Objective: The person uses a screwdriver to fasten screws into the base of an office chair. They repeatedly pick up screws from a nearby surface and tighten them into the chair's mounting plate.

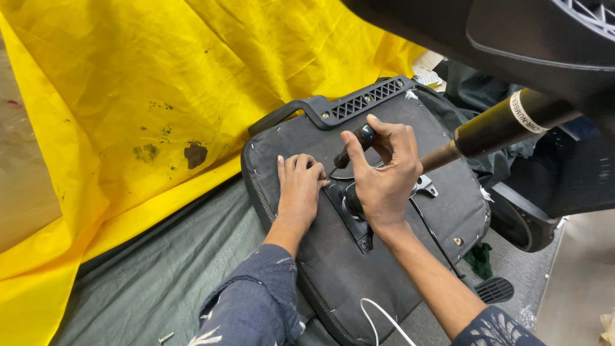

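Note:
An upturned office chair seat (320,256) lies with its dark fabric underside facing me. My right hand (384,173) grips the black handle of a screwdriver (354,146), its tip angled down toward the black metal mounting plate (351,221) in the middle of the seat. My left hand (298,186) rests flat on the fabric just left of that plate, fingers closed together near the tool's tip. The chair's gas cylinder (493,128) rises from behind my right hand toward the upper right.
A stained yellow tarp (128,96) covers the left and back. Grey cloth (160,275) lies under the seat. The chair base (544,38) looms at top right. A white cable (384,317) and a loose screw (166,336) lie near the bottom.

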